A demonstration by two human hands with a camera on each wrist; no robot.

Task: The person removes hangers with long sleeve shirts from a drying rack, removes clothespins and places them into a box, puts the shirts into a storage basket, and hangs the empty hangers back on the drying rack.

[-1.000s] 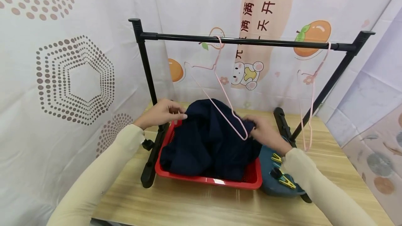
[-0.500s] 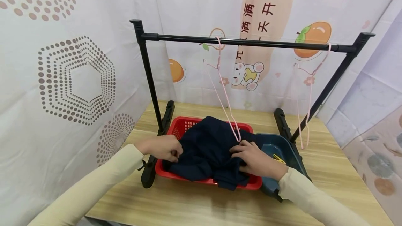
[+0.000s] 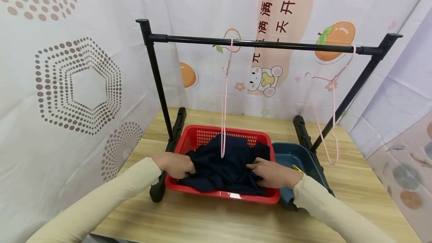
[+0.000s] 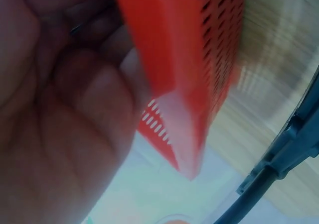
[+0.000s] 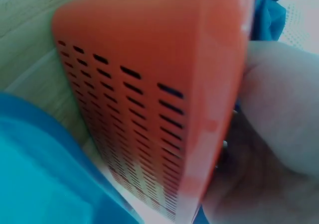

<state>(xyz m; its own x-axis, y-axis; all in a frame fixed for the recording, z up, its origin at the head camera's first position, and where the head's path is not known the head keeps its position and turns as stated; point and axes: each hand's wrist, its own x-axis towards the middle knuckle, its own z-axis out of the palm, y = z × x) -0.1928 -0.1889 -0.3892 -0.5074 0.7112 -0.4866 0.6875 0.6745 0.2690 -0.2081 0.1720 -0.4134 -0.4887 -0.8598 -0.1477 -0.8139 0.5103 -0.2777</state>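
A dark navy garment [image 3: 222, 164] lies bunched in the red basket [image 3: 221, 194]; its folds hide what kind it is. My left hand [image 3: 177, 165] is inside the basket's left wall, its curled fingers gripping the cloth's left side. In the left wrist view the left hand [image 4: 75, 99] fills the left part, against the red rim [image 4: 174, 84]. At the garment's right side my right hand [image 3: 270, 172] holds the cloth with bent fingers. The right wrist view shows the right hand [image 5: 274, 119] just inside the basket wall [image 5: 134, 84], with blue cloth [image 5: 269, 12] beyond the thumb.
A black rack [image 3: 270, 44] spans over the basket. One pink hanger [image 3: 224, 111] hangs above the garment, another pink hanger [image 3: 334, 115] farther right. A blue tray [image 3: 297, 153] with a yellow clip [image 3: 297, 168] stands right of the basket, on the wooden table [image 3: 236, 220].
The garment has come down from a raised, spread hold into the basket. Both hands have lowered with it. The middle hanger has swung round and is now edge-on.
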